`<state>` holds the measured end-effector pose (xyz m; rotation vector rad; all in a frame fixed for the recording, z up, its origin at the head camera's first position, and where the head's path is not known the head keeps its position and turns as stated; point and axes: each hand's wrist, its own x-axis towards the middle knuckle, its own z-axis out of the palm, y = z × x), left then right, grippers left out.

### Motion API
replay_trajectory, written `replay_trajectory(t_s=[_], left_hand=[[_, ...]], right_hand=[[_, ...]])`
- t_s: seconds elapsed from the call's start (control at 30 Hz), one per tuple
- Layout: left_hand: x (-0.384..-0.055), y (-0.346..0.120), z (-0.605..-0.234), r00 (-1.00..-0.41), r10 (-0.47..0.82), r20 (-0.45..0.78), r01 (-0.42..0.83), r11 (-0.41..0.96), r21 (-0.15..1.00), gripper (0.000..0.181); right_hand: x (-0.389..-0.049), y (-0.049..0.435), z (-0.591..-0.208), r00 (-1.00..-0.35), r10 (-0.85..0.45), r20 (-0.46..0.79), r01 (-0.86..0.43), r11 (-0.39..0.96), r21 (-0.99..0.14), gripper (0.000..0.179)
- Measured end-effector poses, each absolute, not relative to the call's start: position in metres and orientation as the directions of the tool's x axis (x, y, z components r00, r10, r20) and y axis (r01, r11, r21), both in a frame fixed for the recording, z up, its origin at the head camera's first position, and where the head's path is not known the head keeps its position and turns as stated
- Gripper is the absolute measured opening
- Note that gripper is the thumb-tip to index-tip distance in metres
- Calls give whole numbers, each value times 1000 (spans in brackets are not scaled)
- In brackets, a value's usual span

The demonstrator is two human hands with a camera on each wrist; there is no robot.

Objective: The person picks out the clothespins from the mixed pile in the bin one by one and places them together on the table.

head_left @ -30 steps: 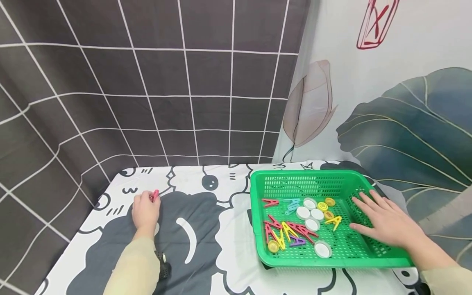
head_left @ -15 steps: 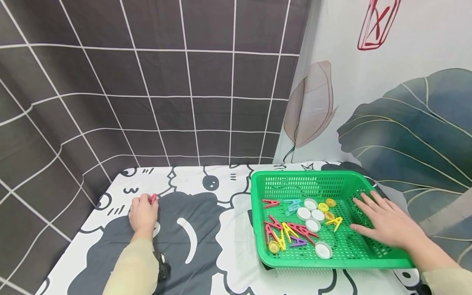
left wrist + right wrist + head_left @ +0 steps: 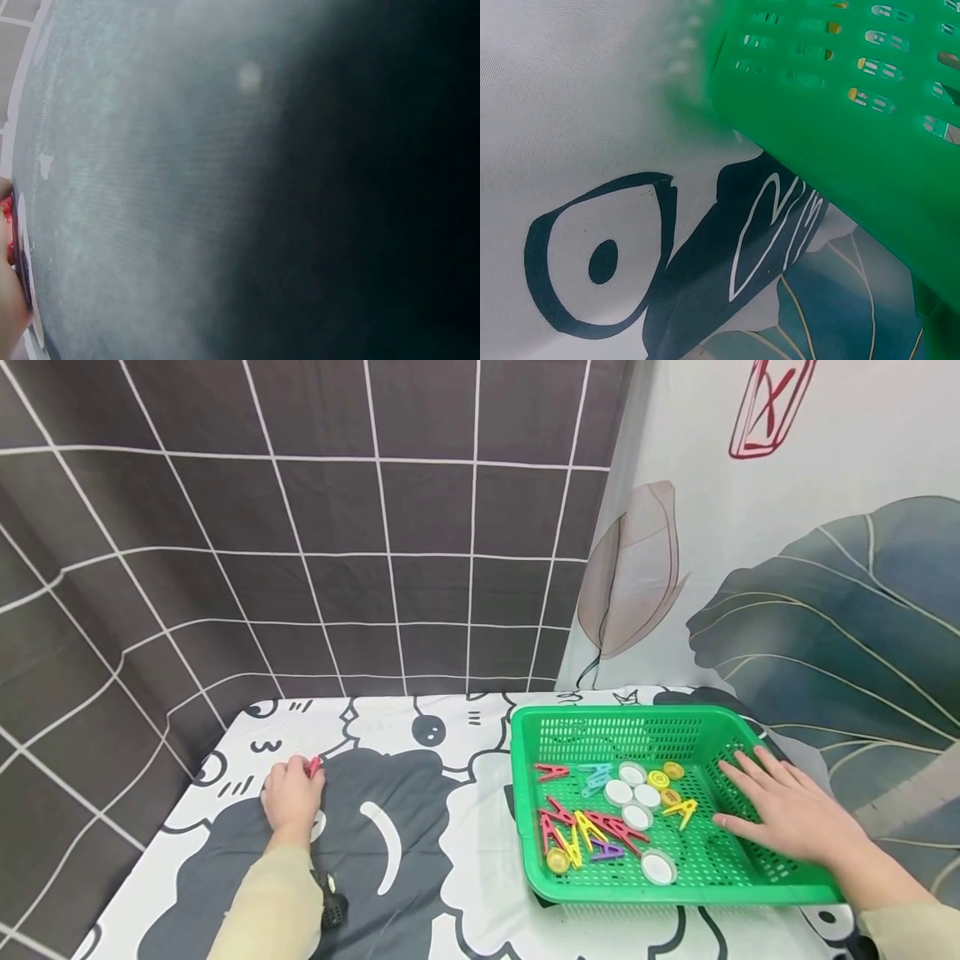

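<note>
At the left of the cloth, my left hand is low over the printed fabric and pinches a small red clothespin between thumb and fingers. Most of the clothespin is hidden by the hand. Only a sliver of red clothespin and a bit of hand show at the edge of the left wrist view. My right hand lies with fingers spread over the right end of a green plastic basket. Inside the basket are red clothespins, yellow clothespins, blue ones and a purple clothespin.
Round white caps and yellow caps lie among the clothespins. A cartoon-print cloth covers the surface. A dark grid curtain hangs behind and at left, a leaf-print curtain at right.
My left hand has shifted slightly left and down over the cloth with the red clothespin. The right hand and the basket have stayed in place.
</note>
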<state>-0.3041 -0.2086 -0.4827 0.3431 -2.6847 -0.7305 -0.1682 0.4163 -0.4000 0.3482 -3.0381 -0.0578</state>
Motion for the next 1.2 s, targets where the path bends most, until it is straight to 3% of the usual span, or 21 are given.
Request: replay_trajectory(t_s=[0.63, 1.2], left_hand=[[-312, -185, -456, -910, -329, 254, -114, 786, 607, 46], [-331, -108, -420, -946, -133, 297, 126, 691, 712, 44]], right_hand=[[-167, 413, -397, -974, -211, 76, -209, 977, 38, 85], [-168, 415, -399, -974, -217, 71, -214, 976, 49, 84]])
